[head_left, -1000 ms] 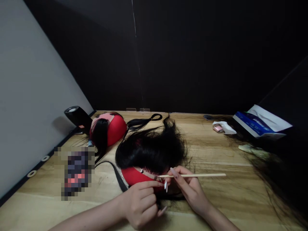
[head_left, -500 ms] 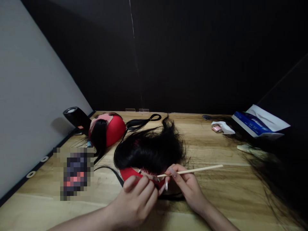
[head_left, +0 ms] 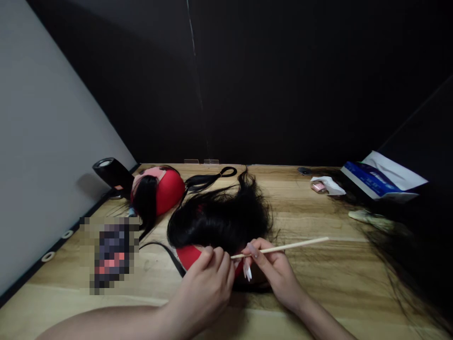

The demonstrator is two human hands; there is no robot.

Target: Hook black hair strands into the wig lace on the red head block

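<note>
In the middle of the table lies a black-haired wig (head_left: pixel 219 222) over a red dome-shaped form (head_left: pixel 188 255), its hair swept toward the far side. My right hand (head_left: pixel 272 267) pinches a thin pale wooden stick (head_left: pixel 300 243) between thumb and fingers. The stick slants up to the right, and its left end meets the wig's near edge beside my left fingers. My left hand (head_left: pixel 208 283) is closed against that same edge, fingers curled; whatever they grip is hidden. Dark strands lie on the table beneath my hands.
A second red form (head_left: pixel 171 191) with a partly haired cap stands at back left beside a black cylindrical speaker (head_left: pixel 115 174). A tied hair bundle (head_left: pixel 208 181) lies behind the wig. At right are a blue-and-white packet (head_left: pixel 377 182), a crumpled tissue (head_left: pixel 332 186) and loose dark hair (head_left: pixel 389 236).
My left hand has shifted slightly up and now covers more of the wig's near edge. The stick stays in my right hand, its outer end tipped slightly higher.
</note>
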